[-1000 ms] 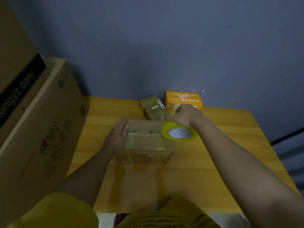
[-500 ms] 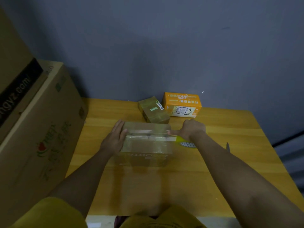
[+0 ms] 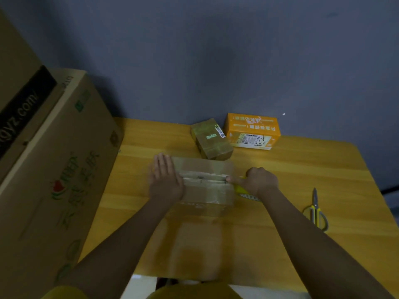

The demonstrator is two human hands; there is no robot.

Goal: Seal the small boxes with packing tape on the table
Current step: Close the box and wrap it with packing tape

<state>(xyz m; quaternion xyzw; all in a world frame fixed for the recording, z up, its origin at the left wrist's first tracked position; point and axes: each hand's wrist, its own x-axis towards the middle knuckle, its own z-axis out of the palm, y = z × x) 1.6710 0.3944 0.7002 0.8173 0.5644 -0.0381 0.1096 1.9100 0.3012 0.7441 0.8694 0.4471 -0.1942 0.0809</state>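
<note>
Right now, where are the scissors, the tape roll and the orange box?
scissors (image 3: 315, 210): head view, on the handles.
tape roll (image 3: 248, 195): head view, exposed lower edge.
orange box (image 3: 251, 132): head view, front face.

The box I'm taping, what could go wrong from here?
The tape roll hangs off the right edge of the box in the right hand, and the scissors lie apart, so cutting may mean letting go. The left hand only presses flat, so pulling might slide the box.
</note>
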